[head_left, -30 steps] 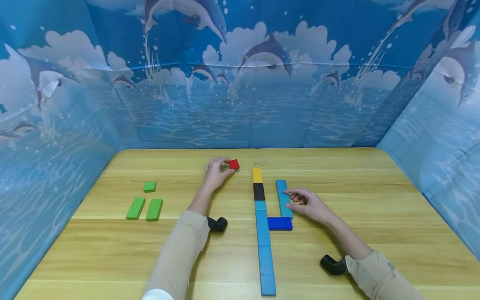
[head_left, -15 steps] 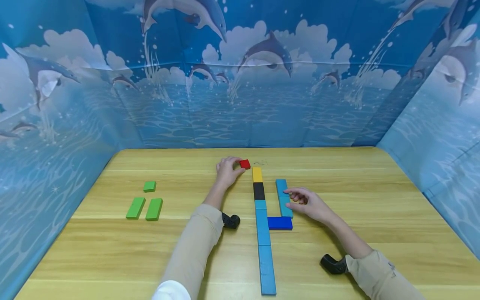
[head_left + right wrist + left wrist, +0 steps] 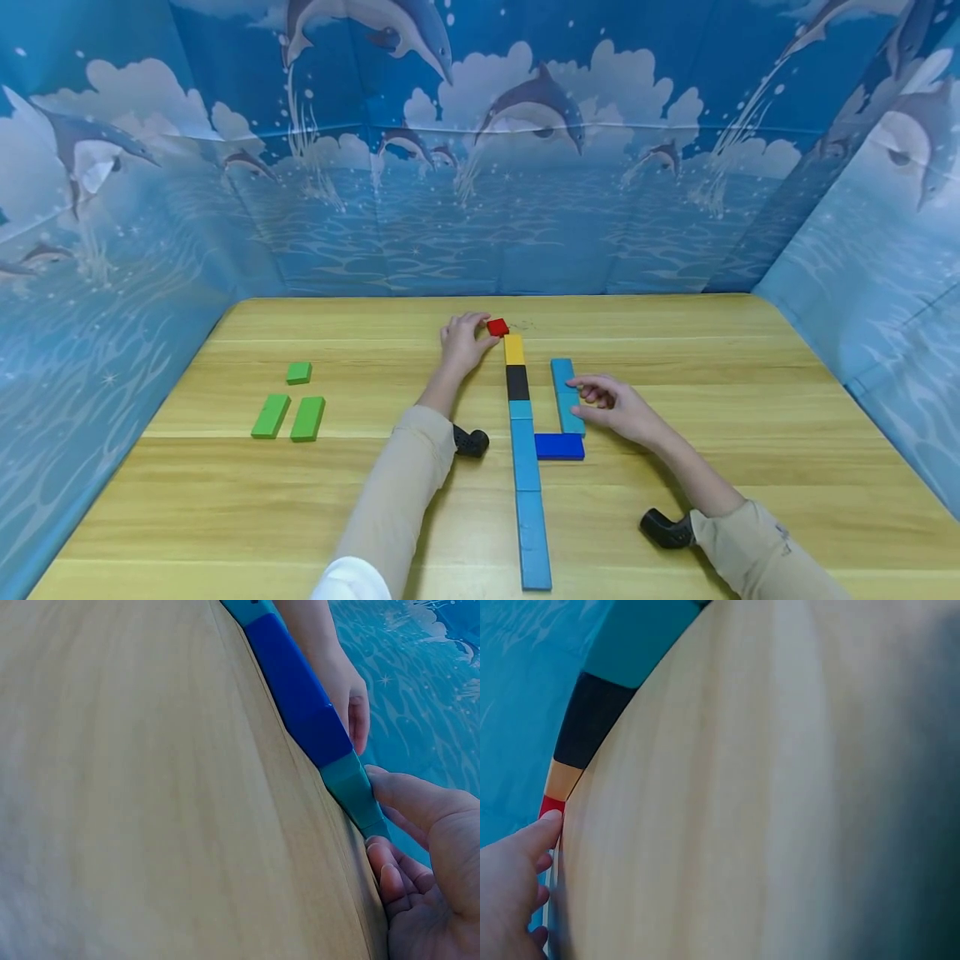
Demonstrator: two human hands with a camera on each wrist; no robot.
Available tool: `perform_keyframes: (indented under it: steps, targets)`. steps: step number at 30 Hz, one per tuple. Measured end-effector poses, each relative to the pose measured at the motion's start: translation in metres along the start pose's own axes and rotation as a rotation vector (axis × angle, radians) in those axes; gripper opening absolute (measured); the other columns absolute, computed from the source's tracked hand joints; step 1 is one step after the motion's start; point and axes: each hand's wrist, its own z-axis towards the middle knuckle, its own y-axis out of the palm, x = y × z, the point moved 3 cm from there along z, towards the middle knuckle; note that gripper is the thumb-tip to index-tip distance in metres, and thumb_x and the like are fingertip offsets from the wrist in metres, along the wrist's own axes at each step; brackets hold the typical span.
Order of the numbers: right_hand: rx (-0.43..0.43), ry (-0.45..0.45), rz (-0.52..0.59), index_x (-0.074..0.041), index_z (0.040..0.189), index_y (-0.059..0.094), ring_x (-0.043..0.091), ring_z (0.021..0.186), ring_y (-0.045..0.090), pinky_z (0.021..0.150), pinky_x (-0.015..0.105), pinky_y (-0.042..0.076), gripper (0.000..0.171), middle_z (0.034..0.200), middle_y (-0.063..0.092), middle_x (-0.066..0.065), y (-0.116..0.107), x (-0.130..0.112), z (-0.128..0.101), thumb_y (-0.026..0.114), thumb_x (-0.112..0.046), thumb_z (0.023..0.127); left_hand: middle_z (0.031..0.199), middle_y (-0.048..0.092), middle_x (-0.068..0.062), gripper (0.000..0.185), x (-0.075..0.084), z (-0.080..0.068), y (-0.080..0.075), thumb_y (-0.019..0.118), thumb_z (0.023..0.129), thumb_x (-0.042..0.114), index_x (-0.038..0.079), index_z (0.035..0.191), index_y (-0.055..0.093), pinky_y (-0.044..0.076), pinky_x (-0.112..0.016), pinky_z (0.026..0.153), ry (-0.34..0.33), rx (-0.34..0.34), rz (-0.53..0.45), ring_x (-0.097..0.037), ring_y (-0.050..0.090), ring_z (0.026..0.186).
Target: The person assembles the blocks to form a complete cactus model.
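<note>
Thumb and fingers of my left hand (image 3: 463,343) pinch a small red block (image 3: 498,327) at the far end of a row. That row has a yellow block (image 3: 514,349), a black block (image 3: 517,383) and light blue blocks (image 3: 527,454) running toward me. In the left wrist view the thumb lies on the red block (image 3: 553,804), against the yellow one. My right hand (image 3: 622,412), loosely bent, rests its fingertips at the right side of two light blue blocks (image 3: 562,375) laid end to end. A dark blue block (image 3: 559,447) lies crosswise between them and the row.
Several surroundings matter: three green blocks (image 3: 298,372) lie apart on the left of the wooden table (image 3: 187,508). A dolphin-print cloth (image 3: 480,208) stands around the table's back and sides. Black wrist mounts (image 3: 666,531) jut inward from both sleeves.
My left hand has carried the red block rightward, up to the yellow block at the far end of the row. The right hand and the other blocks have stayed put.
</note>
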Motion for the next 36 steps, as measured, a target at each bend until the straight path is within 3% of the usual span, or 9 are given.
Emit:
perform_keyframes:
  steps: [7, 14, 25, 36]
  targets:
    - [0.004, 0.001, -0.004, 0.005, 0.122, 0.051, 0.024, 0.079, 0.041, 0.066, 0.024, 0.037, 0.04, 0.096, 0.049, 0.022, -0.001, 0.002, -0.001, 0.062, -0.009, 0.085, 0.11, 0.057, -0.003, 0.046, 0.001, -0.006, -0.004, 0.063, 0.082, 0.02, 0.017, 0.127, 0.053, 0.024, -0.044, 0.093, 0.044, -0.04, -0.051, -0.024, 0.043, 0.105]
    - [0.005, 0.006, -0.006, 0.005, 0.122, 0.051, 0.024, 0.08, 0.041, 0.066, 0.024, 0.036, 0.041, 0.097, 0.049, 0.022, -0.001, 0.002, -0.001, 0.062, -0.01, 0.085, 0.124, 0.049, -0.005, 0.053, 0.009, -0.008, 0.0, 0.055, 0.086, 0.047, 0.024, 0.133, 0.047, 0.024, -0.046, 0.095, 0.077, -0.125, 0.093, -0.026, 0.038, 0.115]
    - [-0.001, -0.004, -0.003, 0.006, 0.121, 0.051, 0.024, 0.079, 0.041, 0.066, 0.024, 0.036, 0.04, 0.096, 0.048, 0.024, -0.001, 0.0, -0.001, 0.062, -0.007, 0.085, 0.127, 0.047, -0.003, 0.055, 0.014, -0.004, 0.006, 0.052, 0.086, 0.052, 0.026, 0.134, 0.046, 0.024, -0.045, 0.095, 0.077, -0.161, 0.15, -0.024, 0.037, 0.115]
    - [0.013, -0.019, -0.006, -0.002, 0.121, 0.054, 0.02, 0.08, 0.042, 0.066, 0.023, 0.037, 0.04, 0.096, 0.05, 0.014, 0.001, 0.033, 0.007, 0.064, -0.015, 0.085, 0.131, 0.045, 0.0, 0.051, 0.018, -0.002, 0.008, 0.052, 0.087, 0.05, 0.029, 0.133, 0.046, 0.024, -0.043, 0.094, 0.111, -0.199, 0.159, -0.023, 0.037, 0.114]
